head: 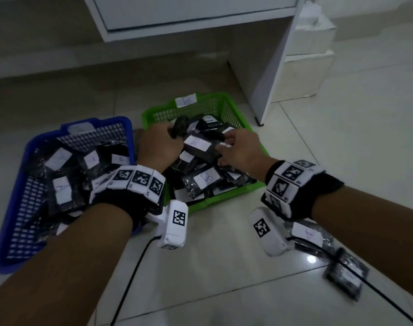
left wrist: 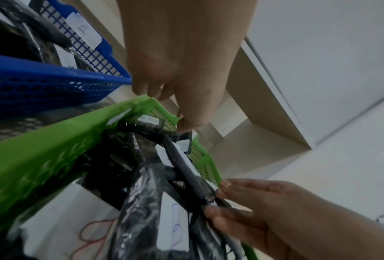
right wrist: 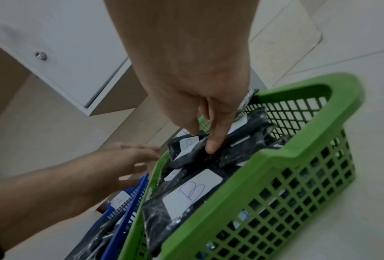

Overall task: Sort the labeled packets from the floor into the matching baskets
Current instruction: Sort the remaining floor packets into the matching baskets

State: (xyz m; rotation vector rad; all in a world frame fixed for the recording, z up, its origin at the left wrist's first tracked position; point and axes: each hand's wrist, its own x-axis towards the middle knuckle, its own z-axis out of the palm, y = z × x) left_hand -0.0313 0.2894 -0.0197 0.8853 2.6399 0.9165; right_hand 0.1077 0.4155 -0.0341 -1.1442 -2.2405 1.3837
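Head view: a black packet point(head: 199, 147) with a white label lies on top of the pile in the green basket point(head: 226, 100), which carries a tag that seems to read B. The right hand point(head: 239, 149) has its fingertips on the packet's right end; whether they pinch it or only press is hard to tell. The left hand point(head: 157, 147) reaches in from the left, fingers curled at a dark packet near the basket's far wall; its grip is not clear.

The pile stands heaped above the rim, with another packet marked B point(head: 204, 180) near the front edge. Just beside it on the left, a blue basket point(head: 10, 236) holds packets marked A. Two more packets point(head: 306, 234) lie on the tiled floor point(head: 224, 278) beside the right wrist, one marked A.

Risks, as I judge them: the slick wrappers could slide off the heap and over the rim if pushed; the baskets stand so close that a packet could tip into the wrong one; a wrist cable point(head: 130, 278) trails across the floor and could drag the loose packets.
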